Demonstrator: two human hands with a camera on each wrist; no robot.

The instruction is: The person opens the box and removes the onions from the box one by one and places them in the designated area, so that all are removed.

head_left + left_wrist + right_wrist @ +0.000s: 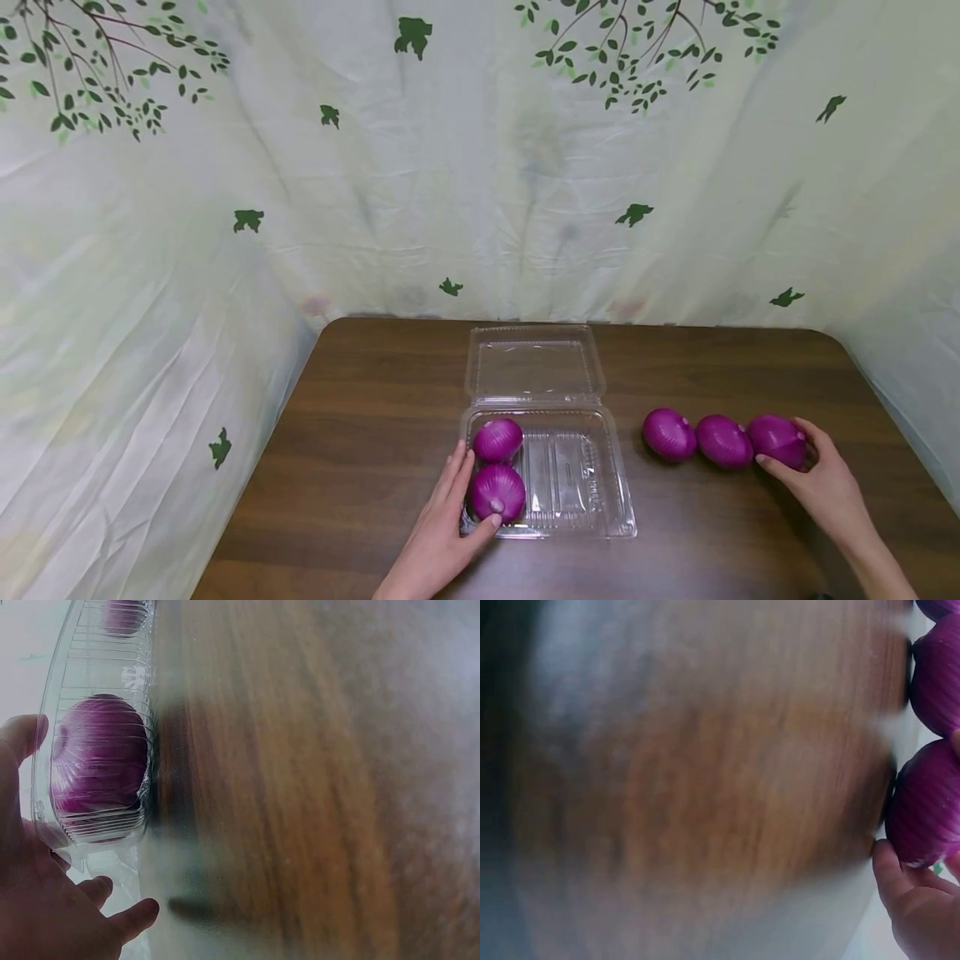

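A clear plastic clamshell container (pixel 573 521) lies with its lid folded back on the table. Inside its left half sit two red onions, a rear onion (pixel 498 440) and a front onion (pixel 498 492). My left hand (pixel 442 533) rests at the container's front left corner, fingers stretched along the left side and thumb by the front onion. Right of the container, three red onions lie in a row: a left onion (pixel 669 434), a middle onion (pixel 723 442) and a right onion (pixel 777 440). My right hand (pixel 828 487) grips the right onion between thumb and fingers.
The brown wooden table (pixel 360 433) has rounded far corners. Behind it hangs a pale curtain (pixel 465 167) printed with leaves. The container's lid (pixel 536 362) lies flat toward the far edge.
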